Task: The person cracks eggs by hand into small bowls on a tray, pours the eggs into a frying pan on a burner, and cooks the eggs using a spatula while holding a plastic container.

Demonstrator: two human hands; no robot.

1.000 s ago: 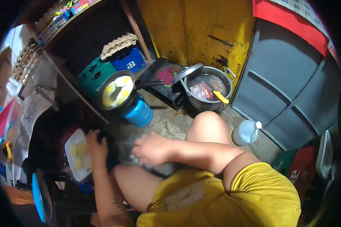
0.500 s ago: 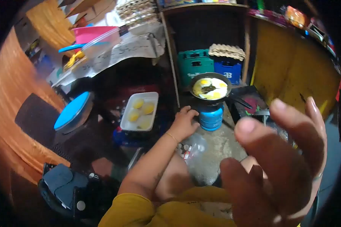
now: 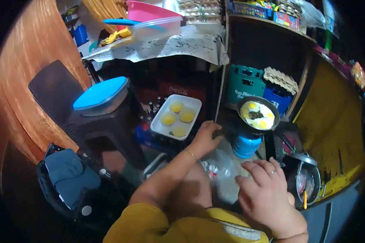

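Observation:
My left hand (image 3: 207, 137) is held between a white tray (image 3: 195, 106) and the blue gas canister (image 3: 247, 146), its fingers apart and nothing in them. On the canister stands a black frying pan (image 3: 276, 115) with several eggs (image 3: 261, 121) and something dark in the middle. The tray holds several round yellow pieces (image 3: 186, 115). My right hand (image 3: 260, 186), with a ring on one finger, is raised over my knee, fingers loosely spread and holding nothing. A clear plastic bag (image 3: 225, 168) lies on the floor between my hands.
At the right a lidded pot (image 3: 317, 178) with an orange handle in it stands partly open. A blue-lidded container (image 3: 103, 95) rests on a dark stool (image 3: 105, 125) at the left. Behind are green (image 3: 244, 84) and blue (image 3: 276, 98) crates, and a covered table (image 3: 170, 46).
The view has swung left since the first frame. My right hand rose close to the camera, then moved back down over my knee. My left hand stays near the tray.

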